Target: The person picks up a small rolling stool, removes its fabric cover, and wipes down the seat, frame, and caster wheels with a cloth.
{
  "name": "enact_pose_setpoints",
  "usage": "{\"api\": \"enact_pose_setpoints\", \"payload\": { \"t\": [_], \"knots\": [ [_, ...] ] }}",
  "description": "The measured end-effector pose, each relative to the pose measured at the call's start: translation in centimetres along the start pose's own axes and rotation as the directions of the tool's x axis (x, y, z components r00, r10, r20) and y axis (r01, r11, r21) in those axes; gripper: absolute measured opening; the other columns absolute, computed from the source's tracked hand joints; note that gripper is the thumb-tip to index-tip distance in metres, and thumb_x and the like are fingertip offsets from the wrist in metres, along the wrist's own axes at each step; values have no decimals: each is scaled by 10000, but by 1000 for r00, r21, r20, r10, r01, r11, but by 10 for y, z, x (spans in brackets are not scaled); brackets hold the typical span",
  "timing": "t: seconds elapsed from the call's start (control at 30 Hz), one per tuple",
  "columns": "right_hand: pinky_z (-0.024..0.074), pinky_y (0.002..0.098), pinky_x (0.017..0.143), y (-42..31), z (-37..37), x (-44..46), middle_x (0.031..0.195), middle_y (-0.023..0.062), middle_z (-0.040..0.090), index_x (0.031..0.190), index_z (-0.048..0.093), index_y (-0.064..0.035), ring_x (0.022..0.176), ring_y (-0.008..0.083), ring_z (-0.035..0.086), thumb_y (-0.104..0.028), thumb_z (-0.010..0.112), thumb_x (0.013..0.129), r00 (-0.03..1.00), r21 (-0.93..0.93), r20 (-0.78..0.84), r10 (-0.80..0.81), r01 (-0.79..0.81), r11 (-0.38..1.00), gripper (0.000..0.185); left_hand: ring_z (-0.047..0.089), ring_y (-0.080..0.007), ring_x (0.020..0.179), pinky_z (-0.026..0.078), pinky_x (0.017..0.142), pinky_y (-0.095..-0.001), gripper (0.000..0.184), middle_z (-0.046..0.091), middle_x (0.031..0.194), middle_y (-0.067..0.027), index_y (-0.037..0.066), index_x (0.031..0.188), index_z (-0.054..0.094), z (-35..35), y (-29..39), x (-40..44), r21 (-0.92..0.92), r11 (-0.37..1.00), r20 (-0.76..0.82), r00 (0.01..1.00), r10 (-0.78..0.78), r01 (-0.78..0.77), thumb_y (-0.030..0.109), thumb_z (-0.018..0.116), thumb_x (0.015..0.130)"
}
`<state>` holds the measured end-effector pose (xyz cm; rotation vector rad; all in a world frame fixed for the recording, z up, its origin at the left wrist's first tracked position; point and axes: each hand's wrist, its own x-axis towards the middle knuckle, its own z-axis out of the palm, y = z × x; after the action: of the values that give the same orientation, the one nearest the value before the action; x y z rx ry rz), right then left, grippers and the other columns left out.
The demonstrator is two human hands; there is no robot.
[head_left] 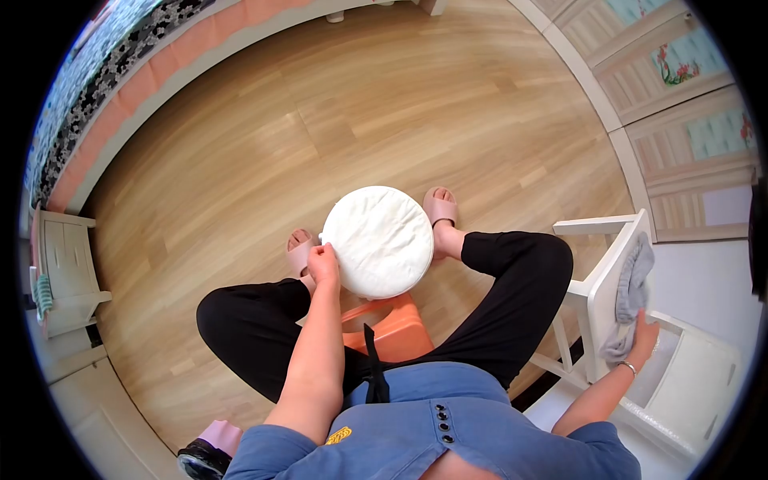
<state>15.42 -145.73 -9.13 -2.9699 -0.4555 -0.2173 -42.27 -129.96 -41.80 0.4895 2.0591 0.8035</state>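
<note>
Pinching the left side of the round white seat [378, 242] with the left grip [322, 260], with fingers bent at its edge. Touching the bunched grey cloth [636, 276] with the right grip [644, 340], way out to the side on the white chair [602, 312]. Not showing enough of those fingers to tell about a tight squeeze or a loose touch.

Keeping the round white seat low in front, between the pink slippers [441, 210], just past the orange stool [400, 332]. Showing creases all over its top, so maybe bunching up more with a hard tug. Holding just one side, so maybe tipping or sliding it on the smooth wood floor [304, 152]. Maybe bumping toes too, from having open slippers so near.

Reaching far with the right arm, so maybe leaning too much and wobbling. Leaving the cloth in a loose heap, so maybe dropping part of it or catching it on the chair from pulling fast. Dangling a black tie [372, 360] by the orange stool, so maybe snagging it there.
</note>
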Motion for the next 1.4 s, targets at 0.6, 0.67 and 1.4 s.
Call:
{"api": "enact_pose_setpoints", "payload": {
  "t": [0.6, 0.67, 1.4],
  "knots": [
    [414, 241, 853, -143, -19, -121, 1094, 58, 547, 1259, 418, 11, 967, 122, 526, -127, 649, 802, 582, 827, 434, -687, 45, 560, 530, 584, -225, 944, 490, 814, -358, 607, 575, 1111, -146, -13, 1201, 454, 0, 32, -10, -419, 886, 561, 823, 82, 197, 167, 750, 702],
    [412, 239, 857, -157, -13, -136, 1089, 55, 548, 1262, 410, 10, 966, 120, 525, -102, 630, 801, 531, 846, 450, -718, 3, 533, 523, 598, -224, 900, 510, 771, -359, 572, 579, 1074, -161, -17, 1147, 462, 9, 44, -19, -387, 915, 550, 825, 132, 111, 168, 755, 693],
    [379, 207, 862, -201, -82, -161, 1061, 16, 577, 1241, 470, 20, 954, 72, 502, -255, 472, 956, 540, 994, -79, -838, -21, -107, 396, 605, -306, 737, 483, 599, -357, 422, 599, 847, -122, 29, 891, 527, -189, 267, -273, -19, 11, 499, 0, 867, -1000, 89, 729, 525]
  ]
}}
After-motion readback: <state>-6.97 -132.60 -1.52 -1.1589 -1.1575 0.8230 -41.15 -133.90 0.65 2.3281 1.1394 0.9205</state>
